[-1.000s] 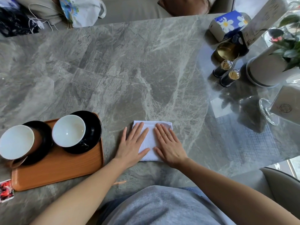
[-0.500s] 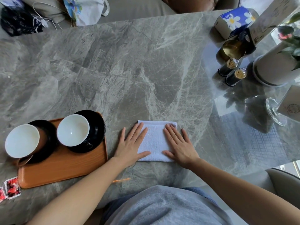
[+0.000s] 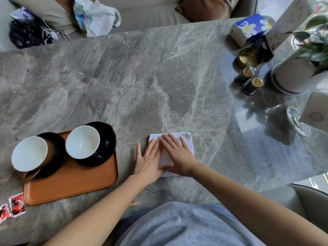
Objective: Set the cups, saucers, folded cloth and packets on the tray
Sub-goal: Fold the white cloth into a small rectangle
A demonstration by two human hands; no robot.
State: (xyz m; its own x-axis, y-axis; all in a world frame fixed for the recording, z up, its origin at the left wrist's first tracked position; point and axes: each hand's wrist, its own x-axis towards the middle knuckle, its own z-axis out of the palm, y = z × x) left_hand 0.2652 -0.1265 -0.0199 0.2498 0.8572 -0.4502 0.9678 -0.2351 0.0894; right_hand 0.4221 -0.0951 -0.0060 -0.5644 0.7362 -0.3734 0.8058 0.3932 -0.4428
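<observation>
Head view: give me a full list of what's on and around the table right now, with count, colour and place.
Tray: 1, orange-brown, near left of table.
Saucers: 2, black, on tray.
Cups: 2, white inside, one on each saucer.
Folded cloth: 1, white, on table right of tray, under both hands.
Packets: at least 2, red and white, on table at tray's near left corner.
Tissue box: 1, blue with daisies, far right.
Gold tin: 1, by tissue box.
Toothpick holders: 2, dark, right side.
Plant pot: 1, white, far right.
Left hand: flat, open, on cloth's left edge.
Right hand: flat, open, on cloth.
</observation>
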